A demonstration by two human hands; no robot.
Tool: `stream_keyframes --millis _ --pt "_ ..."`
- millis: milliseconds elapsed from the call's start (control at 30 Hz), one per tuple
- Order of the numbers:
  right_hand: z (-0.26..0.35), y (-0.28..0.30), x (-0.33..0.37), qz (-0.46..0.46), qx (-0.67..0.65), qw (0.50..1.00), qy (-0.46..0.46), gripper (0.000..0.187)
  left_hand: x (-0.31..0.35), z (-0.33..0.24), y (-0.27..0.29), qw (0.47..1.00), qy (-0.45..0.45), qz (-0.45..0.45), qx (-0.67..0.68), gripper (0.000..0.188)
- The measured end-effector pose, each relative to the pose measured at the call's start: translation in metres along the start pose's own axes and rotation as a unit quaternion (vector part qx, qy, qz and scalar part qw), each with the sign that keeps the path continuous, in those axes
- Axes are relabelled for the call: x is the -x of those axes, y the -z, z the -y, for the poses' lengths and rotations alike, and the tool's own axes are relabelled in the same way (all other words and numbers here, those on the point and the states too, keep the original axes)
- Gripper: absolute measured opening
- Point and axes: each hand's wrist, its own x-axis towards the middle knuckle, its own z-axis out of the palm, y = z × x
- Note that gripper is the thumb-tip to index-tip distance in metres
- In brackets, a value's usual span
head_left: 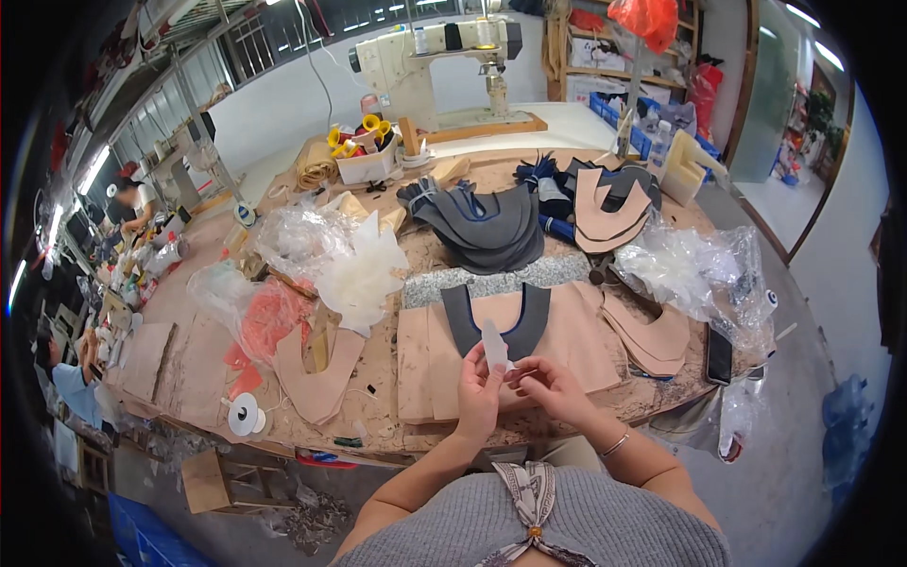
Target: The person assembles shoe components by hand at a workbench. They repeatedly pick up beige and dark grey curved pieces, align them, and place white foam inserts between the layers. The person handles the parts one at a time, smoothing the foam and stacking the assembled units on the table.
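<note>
From the tape roll [246, 414] and tan cutout [319, 373] at my left, my left hand [479, 392] pinches a pale strip [495, 346] above the dark U-piece [496, 321], my right hand [551, 386] seemingly nipping its lower end, a phone [719, 355] far right.

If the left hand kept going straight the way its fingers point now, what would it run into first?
Probably the dark U-shaped piece lying on the tan sheets just beyond the left hand, whose fingers hold a small translucent strip pointing up and away. Depth is unclear, so it might pass above.
</note>
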Motion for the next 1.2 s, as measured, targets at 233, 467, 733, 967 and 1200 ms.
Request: stream_keyframes --millis 233,467,733,967,1200 --pt "-0.016 0.004 -0.017 -0.058 -0.002 0.998 0.028 0.013 0.007 0.001 0.006 0.981 0.05 0.044 0.181 0.044" --pt "0.003 0.007 -0.041 -0.057 0.149 0.982 0.098 0.021 -0.027 -0.022 0.022 0.977 -0.009 0.028 -0.209 0.033" --pt "0.001 -0.009 -0.047 -0.124 0.258 0.925 0.251 0.028 -0.016 -0.019 0.016 0.986 -0.026 0.028 -0.162 0.066" --pt "0.006 -0.013 -0.05 -0.084 0.243 0.934 0.247 0.038 -0.021 -0.022 0.026 0.994 0.03 0.058 -0.086 0.067" --pt "-0.005 -0.013 -0.05 -0.073 0.309 0.917 0.242 0.031 -0.014 -0.025 0.011 0.993 -0.055 0.02 -0.106 0.064"
